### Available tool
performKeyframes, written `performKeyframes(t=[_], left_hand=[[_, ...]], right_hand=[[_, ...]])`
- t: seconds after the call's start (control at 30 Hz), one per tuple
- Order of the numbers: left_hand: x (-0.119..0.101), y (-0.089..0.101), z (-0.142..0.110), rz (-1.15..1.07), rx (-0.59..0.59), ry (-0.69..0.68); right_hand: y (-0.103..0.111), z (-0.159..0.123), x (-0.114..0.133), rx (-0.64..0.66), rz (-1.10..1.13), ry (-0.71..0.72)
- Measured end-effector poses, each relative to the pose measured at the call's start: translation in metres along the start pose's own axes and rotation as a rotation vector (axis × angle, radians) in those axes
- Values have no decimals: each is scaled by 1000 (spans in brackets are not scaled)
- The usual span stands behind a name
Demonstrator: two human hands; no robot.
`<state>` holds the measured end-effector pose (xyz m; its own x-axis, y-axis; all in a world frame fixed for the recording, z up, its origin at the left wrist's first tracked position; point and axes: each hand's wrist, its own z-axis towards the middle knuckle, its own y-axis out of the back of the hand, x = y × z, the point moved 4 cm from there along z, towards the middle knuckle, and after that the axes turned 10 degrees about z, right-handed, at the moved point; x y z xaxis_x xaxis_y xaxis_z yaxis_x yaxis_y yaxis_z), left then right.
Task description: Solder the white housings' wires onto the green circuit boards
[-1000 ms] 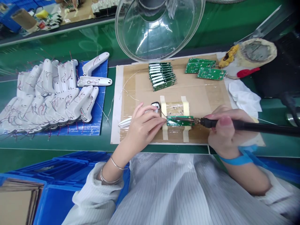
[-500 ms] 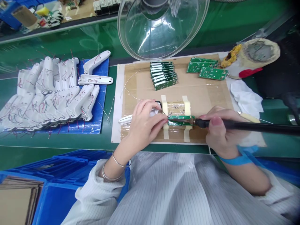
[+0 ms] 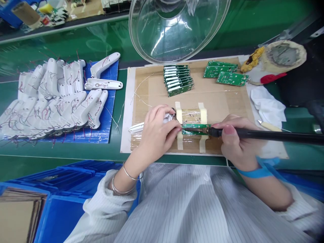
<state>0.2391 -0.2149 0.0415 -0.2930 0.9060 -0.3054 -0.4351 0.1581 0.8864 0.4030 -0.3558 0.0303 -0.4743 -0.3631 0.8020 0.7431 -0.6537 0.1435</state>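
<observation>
My right hand (image 3: 239,141) grips a black-handled soldering iron (image 3: 265,134). Its metal tip lies along a green circuit board (image 3: 196,126), reaching toward the board's left end. Thumb and fingertips of my left hand (image 3: 159,130) are pinched together at that same end, by a thin dark wire (image 3: 178,119) that I take to be in the pinch. Under and beside my left hand is a white plastic housing (image 3: 136,128), mostly covered by the fingers. The board rests on a cardboard sheet (image 3: 152,96), near two strips of pale tape (image 3: 202,114).
Left, many wired white housings (image 3: 54,111) lie on a blue sheet (image 3: 111,101). Behind the board are a fanned row of boards (image 3: 178,81) and loose boards (image 3: 233,78). A clear round hood (image 3: 177,33) hangs above. White tissue (image 3: 268,104) and a wooden-handled tool (image 3: 270,126) lie right.
The iron's tip has slid a little left along the board. My left hand has curled in closer at the board's left end. The whole view has shifted slightly.
</observation>
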Motion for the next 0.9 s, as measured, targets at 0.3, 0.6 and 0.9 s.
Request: performKeyframes(t=[0.3,0.6,0.9], left_hand=[[-4,1,2,15,19,19],[12,15,-10,16,17,-23],[-23,43,-45,-164,540,30]], right_hand=[[14,4,9,-292,-58,74],[-5,-17,20,207,-260,-166],[-7,-23,15,376,-217,-69]])
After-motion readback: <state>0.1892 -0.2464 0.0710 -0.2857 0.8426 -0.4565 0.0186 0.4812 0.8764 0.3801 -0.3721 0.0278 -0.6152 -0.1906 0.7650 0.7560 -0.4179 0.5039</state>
